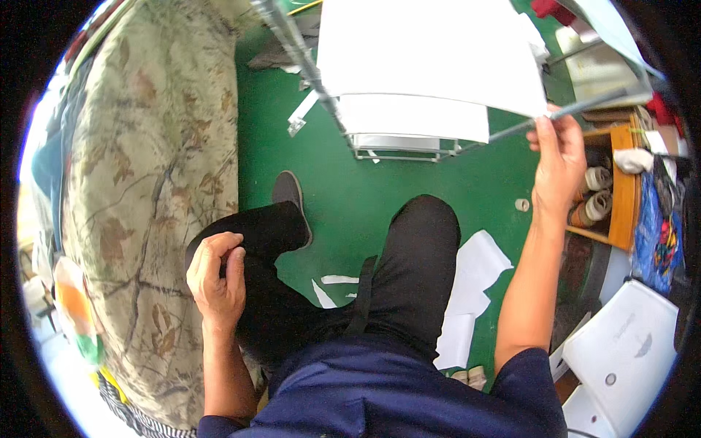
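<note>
At the upper right, my right hand pinches the lower right corner of a large white sheet, beside a grey metal bar. The sheet lies over a metal-tube frame, and a second white panel shows beneath its lower edge. My left hand hovers over my left thigh, fingers curled and the thumb close to the fingertips. Whether anything small sits between them I cannot make out.
A leaf-patterned cover drapes along the left. White paper scraps and a small tape roll lie on the green floor. At right are a wooden shelf with shoes and a white plastic chair.
</note>
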### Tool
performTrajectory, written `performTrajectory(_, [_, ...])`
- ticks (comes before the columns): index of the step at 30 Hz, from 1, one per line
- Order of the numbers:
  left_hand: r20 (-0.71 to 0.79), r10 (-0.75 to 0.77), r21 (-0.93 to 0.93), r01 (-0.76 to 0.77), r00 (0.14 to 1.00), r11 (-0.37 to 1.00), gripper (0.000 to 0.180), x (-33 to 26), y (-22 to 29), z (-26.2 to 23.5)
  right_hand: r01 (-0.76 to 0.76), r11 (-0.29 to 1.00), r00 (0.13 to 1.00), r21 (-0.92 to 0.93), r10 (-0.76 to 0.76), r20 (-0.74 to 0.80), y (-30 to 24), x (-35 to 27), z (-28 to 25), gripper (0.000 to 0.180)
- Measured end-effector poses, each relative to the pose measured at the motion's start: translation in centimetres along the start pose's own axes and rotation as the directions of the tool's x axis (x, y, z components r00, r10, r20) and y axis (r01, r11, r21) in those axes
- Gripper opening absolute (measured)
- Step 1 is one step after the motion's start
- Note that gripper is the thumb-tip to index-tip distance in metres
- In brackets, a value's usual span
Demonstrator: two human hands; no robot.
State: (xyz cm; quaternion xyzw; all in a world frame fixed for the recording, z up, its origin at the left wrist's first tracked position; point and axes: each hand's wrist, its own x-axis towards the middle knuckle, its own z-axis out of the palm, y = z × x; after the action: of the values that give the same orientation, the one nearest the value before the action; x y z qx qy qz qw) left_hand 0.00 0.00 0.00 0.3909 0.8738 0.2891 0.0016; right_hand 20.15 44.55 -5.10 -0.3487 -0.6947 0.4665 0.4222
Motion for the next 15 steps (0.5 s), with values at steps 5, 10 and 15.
performTrajectory(5, [0.020,0.042,-0.027,-0.041,0.999,0.999,0.017,5.0,2.1,1.6,-0.045,0.999,0.998,0.002,0.045,0.053,-1.0,1.2,-1.2,0.027])
performTrajectory(10, [0.016,0.073,-0.113,-0.071,0.997,0.991,0.020,9.0,1.9,1.7,-0.029,0.997,0.995,-0.073,0.035,0.089,0.0,0.8,-2.1,0.032])
performTrajectory(15, [0.006,-0.114,-0.186,0.113,0.993,0.976,0.016,8.1,-1.1,1.5,-0.009,1.000,0.999,0.003,0.009,0.040,0.5,0.4,-1.6,0.030])
